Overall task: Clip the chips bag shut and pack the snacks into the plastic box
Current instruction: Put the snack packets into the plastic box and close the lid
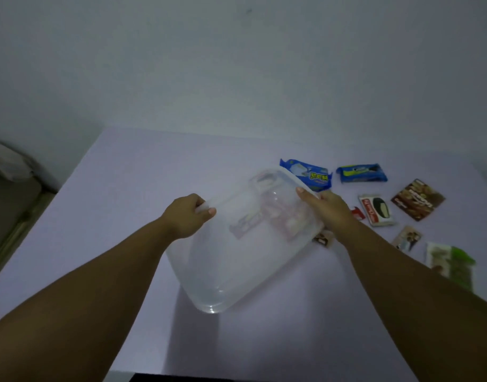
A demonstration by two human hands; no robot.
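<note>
A clear plastic box [231, 274] is tilted above the lilac table, with pale pink clip-like items faintly showing through it. My left hand [187, 216] grips its left rim. My right hand [328, 210] holds its right rim with fingers along the edge. To the right lie snacks: a blue bag [308, 173], a blue-and-yellow pack [361, 172], a white-and-red pack [376, 209], a brown sachet [417, 199], a small photo-printed packet [406, 238] and a green-and-white bag [452, 261]. A small red piece [357, 213] and another packet [322, 239] are partly hidden by my right arm.
The lilac table [126, 188] meets a plain wall at the back. A grey surface with a crumpled cloth [10, 164] stands beyond the table's left edge. A dark object [181, 377] shows at the near edge.
</note>
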